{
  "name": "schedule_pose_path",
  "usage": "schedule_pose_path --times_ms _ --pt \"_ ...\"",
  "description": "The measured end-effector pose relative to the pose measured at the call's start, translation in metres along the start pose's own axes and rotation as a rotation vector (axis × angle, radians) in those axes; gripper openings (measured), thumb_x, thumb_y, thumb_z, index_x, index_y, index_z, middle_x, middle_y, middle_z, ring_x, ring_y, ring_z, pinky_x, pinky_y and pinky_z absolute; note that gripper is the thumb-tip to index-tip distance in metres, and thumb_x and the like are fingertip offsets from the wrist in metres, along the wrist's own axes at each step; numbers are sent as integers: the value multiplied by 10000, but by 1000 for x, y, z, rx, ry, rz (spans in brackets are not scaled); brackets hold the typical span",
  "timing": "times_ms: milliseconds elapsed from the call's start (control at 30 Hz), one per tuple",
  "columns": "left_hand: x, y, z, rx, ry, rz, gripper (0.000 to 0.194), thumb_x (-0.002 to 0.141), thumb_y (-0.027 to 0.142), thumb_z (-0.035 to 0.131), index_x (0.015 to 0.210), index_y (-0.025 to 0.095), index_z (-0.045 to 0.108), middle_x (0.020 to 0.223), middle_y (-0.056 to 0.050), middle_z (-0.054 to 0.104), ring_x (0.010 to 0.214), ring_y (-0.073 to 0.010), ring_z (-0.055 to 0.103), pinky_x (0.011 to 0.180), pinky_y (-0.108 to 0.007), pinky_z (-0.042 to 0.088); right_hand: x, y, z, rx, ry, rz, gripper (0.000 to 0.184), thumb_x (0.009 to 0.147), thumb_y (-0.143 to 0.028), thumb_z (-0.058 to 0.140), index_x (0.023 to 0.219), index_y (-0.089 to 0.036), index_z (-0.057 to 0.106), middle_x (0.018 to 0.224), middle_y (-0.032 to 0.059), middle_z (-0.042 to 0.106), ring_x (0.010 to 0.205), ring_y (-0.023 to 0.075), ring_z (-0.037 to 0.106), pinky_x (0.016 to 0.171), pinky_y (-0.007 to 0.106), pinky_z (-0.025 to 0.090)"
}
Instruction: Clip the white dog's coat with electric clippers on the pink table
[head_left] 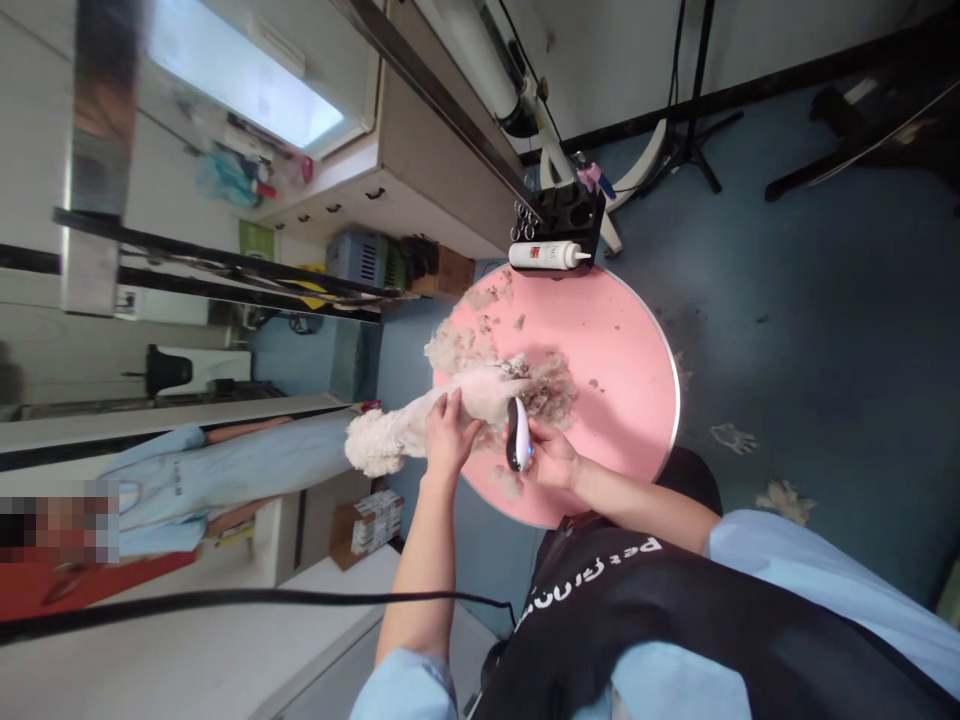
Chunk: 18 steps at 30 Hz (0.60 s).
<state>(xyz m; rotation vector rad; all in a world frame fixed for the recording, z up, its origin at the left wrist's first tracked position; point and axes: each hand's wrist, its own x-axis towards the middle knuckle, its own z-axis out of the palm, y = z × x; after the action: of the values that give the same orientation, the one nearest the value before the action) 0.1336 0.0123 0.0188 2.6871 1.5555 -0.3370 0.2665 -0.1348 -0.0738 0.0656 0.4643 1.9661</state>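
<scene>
A dog (487, 392) with close-cut pale coat and a fluffy cream head (373, 444) is on the round pink table (630, 350), its head out past the table's left edge. My left hand (448, 432) holds the dog's body near the shoulders, fingers over the back and thumb apart on the near side. In my right hand (553, 456) is a black-and-white hair clipper (519, 434) with a small blue light. Its front end is close to the dog's hind part. Grey-brown cut fur (553, 388) lies around that end, partly hiding the legs.
More fur clumps (456, 345) lie along the table's far left. A black tool holder (562, 212) at the far edge carries scissors (523, 220) and a white bottle (547, 256). A metal bar (442, 95) runs overhead. Fur (784, 502) and a glove (733, 438) lie on the floor.
</scene>
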Motion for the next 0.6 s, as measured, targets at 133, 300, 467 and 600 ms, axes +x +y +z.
schedule_pose_path --times_ms 133,300,467,600 --pt "4 -3 -3 77 -28 32 674 790 378 720 1404 193 512 1417 -194 522 1266 -379 518 1067 -509 420 -6 -3 -18 223 74 29 212 986 -349 520 1017 -154 594 771 7 702 496 58 517 475 156 413" --pt "0 -10 4 115 -36 71 705 761 391 747 1395 181 522 1456 -214 482 1324 -387 468 1099 -516 379 -28 14 -37 -139 136 116 214 864 -304 711 886 -145 569 588 -48 587 386 21 395 407 136 324" --pt "-5 -23 18 119 -50 93 782 739 474 754 1409 148 515 1521 -244 403 1414 -421 351 1148 -550 285 -32 27 -44 -463 265 91 335 778 -231 784 984 -193 523 713 -21 669 517 91 610 472 172 449" --pt "4 -33 23 88 -101 173 690 788 425 706 1403 166 527 1509 -216 437 1398 -378 391 1158 -507 288 -18 39 -51 -524 318 178 218 857 -298 706 915 -178 533 575 -68 561 376 48 441 376 152 326"
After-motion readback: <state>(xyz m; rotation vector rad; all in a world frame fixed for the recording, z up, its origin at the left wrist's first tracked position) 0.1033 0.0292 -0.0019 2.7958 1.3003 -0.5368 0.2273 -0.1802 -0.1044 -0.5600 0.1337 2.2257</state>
